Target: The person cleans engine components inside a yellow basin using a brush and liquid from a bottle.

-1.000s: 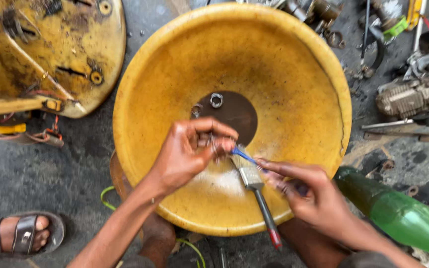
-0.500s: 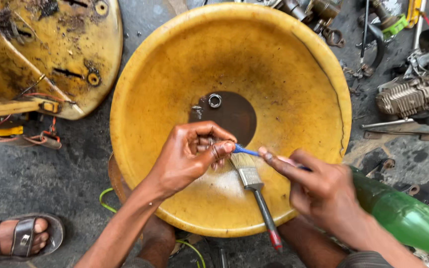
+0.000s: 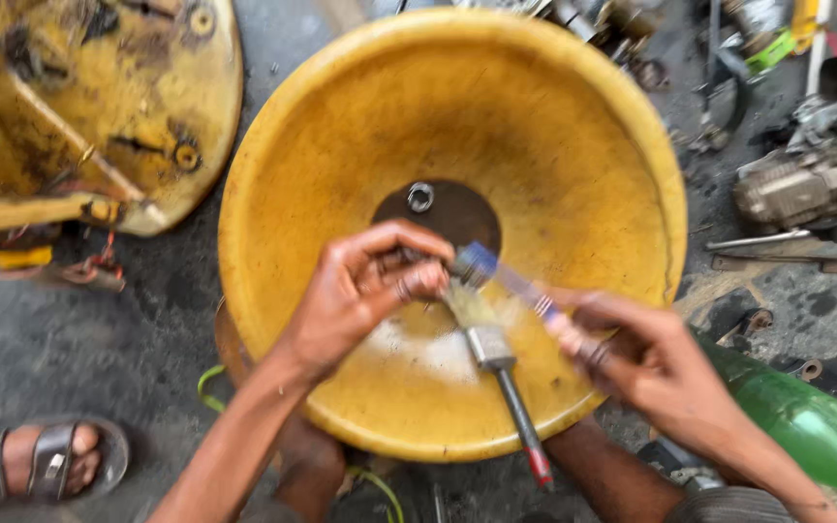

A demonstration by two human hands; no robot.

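Fingers of left hand (image 3: 365, 286) pinch small hidden part; right hand (image 3: 646, 358) grips blurred toothbrush (image 3: 511, 283) over bowl (image 3: 573, 174).

left hand (image 3: 365, 291) pinches small part, right hand (image 3: 646, 358) brushes w/ toothbrush (image 3: 511, 281) over yellow basin (image 3: 593, 145).

The left hand (image 3: 365, 286) comes in from the lower left on a bare forearm stretched diagonally over the near rim of the yellow bowl (image 3: 573, 126). Its fingers are curled and pinched together, tips turned right, thumb on top; what they grip is too small to tell. The right hand (image 3: 646, 363) enters from the lower right, near the bowl's right rim, blurred. Its fingers are closed in a pinch and point left toward the left hand. The 2 hands sit near each other, apart.
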